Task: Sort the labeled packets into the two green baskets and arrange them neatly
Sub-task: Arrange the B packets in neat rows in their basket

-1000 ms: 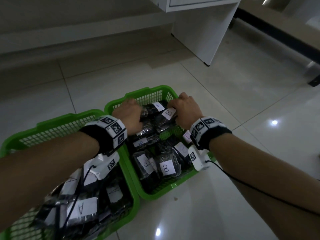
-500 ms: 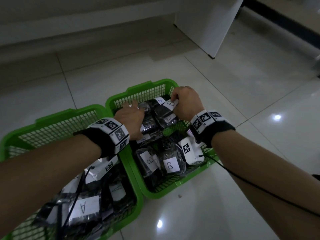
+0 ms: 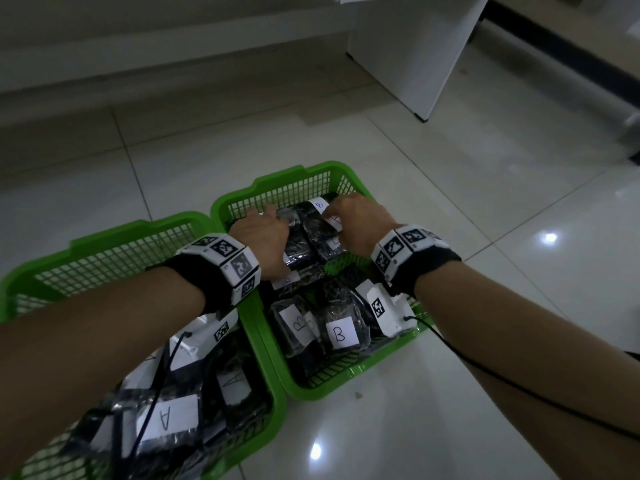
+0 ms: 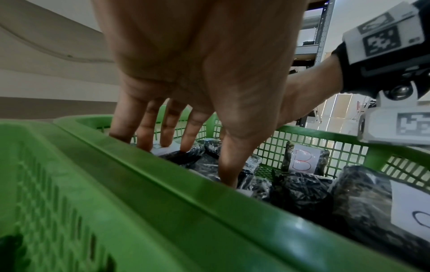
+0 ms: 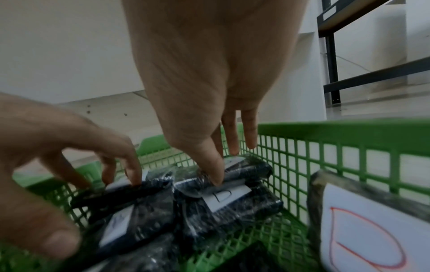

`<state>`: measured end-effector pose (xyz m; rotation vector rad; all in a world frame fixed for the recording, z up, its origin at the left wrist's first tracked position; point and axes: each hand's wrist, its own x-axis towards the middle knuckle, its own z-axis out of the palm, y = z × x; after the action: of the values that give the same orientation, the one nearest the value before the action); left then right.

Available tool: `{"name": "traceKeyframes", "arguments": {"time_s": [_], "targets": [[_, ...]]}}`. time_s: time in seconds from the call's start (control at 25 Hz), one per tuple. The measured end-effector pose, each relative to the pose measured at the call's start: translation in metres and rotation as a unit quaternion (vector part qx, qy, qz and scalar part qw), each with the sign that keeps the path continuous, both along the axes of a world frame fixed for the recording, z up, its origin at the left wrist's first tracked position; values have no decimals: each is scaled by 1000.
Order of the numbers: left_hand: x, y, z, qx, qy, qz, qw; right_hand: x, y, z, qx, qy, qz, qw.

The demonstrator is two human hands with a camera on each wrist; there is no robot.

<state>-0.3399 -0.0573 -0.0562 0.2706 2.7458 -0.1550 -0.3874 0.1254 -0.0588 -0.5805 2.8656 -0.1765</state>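
Two green baskets sit side by side on the floor. The left basket holds black packets labelled A. The right basket holds black packets labelled B. Both hands are at its far end. My left hand presses fairly straight fingers and thumb down on the far-left packets. My right hand touches the far-right packet, thumb on its near edge and fingers at its far edge. A packet with a red B leans on the right wall.
Glossy tiled floor surrounds the baskets. A white cabinet stands beyond them to the right, and a wall base runs across the back. A black cable trails from my right wrist. A metal shelf frame stands to the right.
Both hands have drawn back a little from the basket's far rim onto the far row of packets. The far packets now lie closer together. The head view has tilted.
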Motion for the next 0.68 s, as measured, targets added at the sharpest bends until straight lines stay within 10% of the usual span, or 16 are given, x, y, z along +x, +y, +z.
{"name": "traceKeyframes", "arguments": {"time_s": [0.2,0.44,0.6,0.68], "targets": [[12,10,11,50,70,-70,994,65,14,10,-72,-154,-34,985],[31,11,11,139,-110,-83,981,99,32,15,-108,-253,-99,956],[36,-8,6,175,-113,-72,975,86,41,33,-169,-223,-184,942],[34,-11,8,187,-116,-68,973,78,44,40,-60,-157,-162,972]]}}
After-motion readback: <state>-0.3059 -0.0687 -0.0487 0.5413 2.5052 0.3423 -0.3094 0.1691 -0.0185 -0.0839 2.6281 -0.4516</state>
